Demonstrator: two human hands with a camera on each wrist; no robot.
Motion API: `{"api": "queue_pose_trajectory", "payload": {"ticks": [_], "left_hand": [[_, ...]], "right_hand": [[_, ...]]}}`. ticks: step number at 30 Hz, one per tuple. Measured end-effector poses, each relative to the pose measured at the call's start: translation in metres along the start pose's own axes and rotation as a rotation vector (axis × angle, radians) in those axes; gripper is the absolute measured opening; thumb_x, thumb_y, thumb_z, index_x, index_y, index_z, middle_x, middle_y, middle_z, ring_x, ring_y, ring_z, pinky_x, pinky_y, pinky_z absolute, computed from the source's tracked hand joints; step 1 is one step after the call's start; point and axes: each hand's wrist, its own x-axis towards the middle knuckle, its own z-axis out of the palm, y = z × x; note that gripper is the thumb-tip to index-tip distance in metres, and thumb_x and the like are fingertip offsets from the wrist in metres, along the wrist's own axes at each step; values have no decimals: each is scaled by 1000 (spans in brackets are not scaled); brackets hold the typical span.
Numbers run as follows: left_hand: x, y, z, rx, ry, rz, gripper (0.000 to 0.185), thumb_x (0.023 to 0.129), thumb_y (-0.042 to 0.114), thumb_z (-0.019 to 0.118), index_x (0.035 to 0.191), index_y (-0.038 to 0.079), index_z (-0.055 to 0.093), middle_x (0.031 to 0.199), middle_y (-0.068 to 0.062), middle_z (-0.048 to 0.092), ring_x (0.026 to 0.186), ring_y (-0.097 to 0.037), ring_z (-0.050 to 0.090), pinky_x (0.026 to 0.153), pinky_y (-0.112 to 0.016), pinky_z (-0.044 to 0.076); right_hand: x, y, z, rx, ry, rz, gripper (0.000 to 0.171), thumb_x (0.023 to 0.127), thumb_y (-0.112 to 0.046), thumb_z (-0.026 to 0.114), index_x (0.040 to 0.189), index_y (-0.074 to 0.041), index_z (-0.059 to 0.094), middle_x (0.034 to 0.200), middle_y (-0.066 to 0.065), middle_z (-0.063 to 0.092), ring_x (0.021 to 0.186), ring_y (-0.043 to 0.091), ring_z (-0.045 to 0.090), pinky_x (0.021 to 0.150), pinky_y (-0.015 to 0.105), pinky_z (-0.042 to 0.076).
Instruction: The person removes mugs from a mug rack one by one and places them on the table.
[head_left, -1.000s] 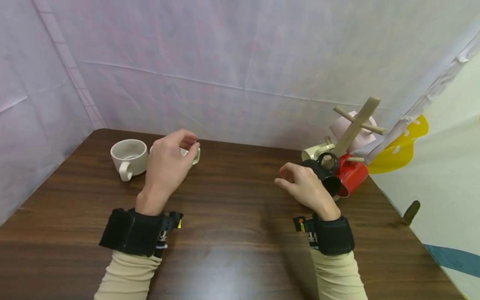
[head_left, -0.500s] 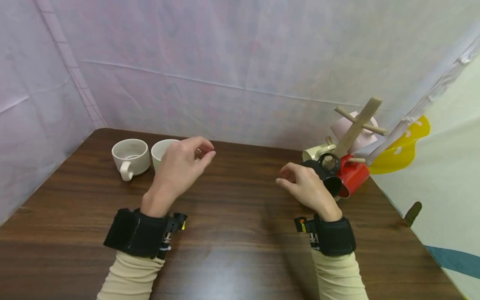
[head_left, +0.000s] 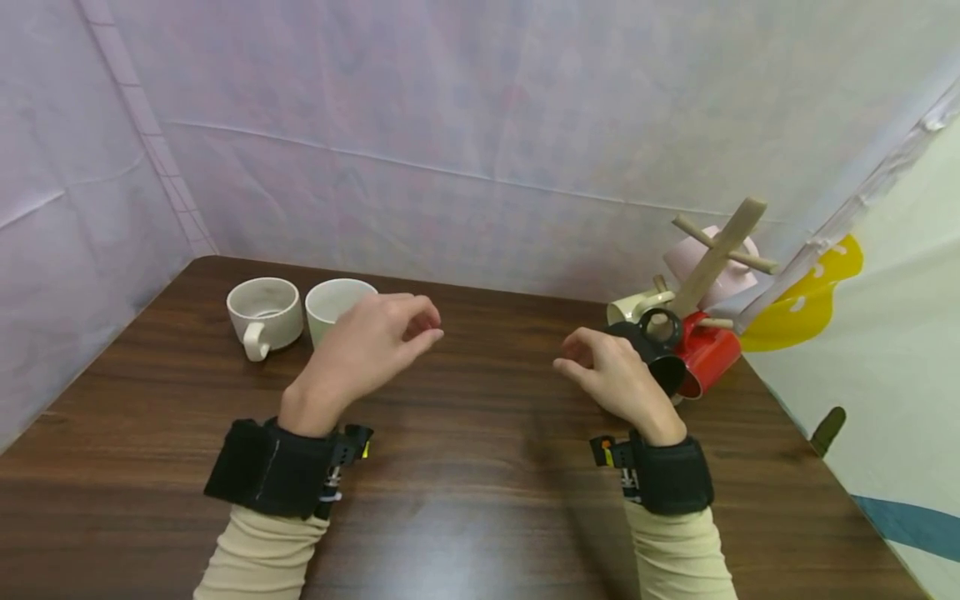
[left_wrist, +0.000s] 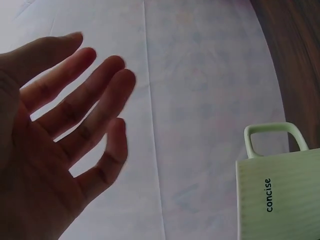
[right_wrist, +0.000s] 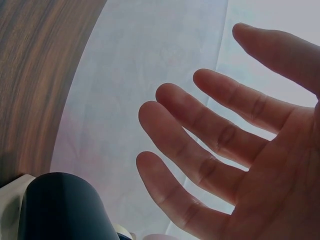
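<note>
1. Head view: a dark wooden table (head_left: pixel 465 467) stands against pale lilac sheeting (head_left: pixel 450 100). The left hand (head_left: pixel 367 346) hovers above the table with loosely relaxed fingers, holding nothing, just right of a pale green mug (head_left: pixel 333 304); a white mug (head_left: pixel 264 312) sits beside that. The right hand (head_left: pixel 611 375), fingers loose and empty, is close to a black mug (head_left: pixel 660 362) on a wooden mug rack (head_left: pixel 712 262), next to a red mug (head_left: pixel 708 358).
2. Left wrist view: the left hand (left_wrist: pixel 55 145) is spread, its fingers (left_wrist: pixel 95 95) straight; the pale green mug (left_wrist: pixel 277 187) lies apart from them.
3. Right wrist view: the right hand (right_wrist: pixel 250 160) is spread, fingers (right_wrist: pixel 200 135) apart; the black mug (right_wrist: pixel 67 207) sits below them, not touched.
</note>
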Motion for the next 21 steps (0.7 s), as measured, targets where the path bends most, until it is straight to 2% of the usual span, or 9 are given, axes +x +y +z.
{"api": "queue_pose_trajectory", "payload": {"ticks": [6,12,21], "left_hand": [[0,0,-1,61,-103,-2,7,94,15,73,96,8,72,88,-3,70,83,-21,66,74,-40,53],[-2,0,-1,77,-190,-37,9,96,18,71,97,9,71,89,-2,69,83,-19,65,76,-40,52],[-3,0,-2,83,-216,-46,7,96,16,71,98,9,71,89,-1,68,84,-19,64,77,-40,52]], "right_hand": [[0,1,0,-4,7,-4,18,95,-15,71,107,-1,69,90,6,71,83,23,67,74,45,54],[0,1,1,-6,10,-5,18,95,-15,71,107,-2,69,91,7,71,83,23,68,74,45,54],[0,1,0,-2,12,-4,18,95,-15,71,107,-1,69,92,7,71,84,24,68,75,46,54]]}}
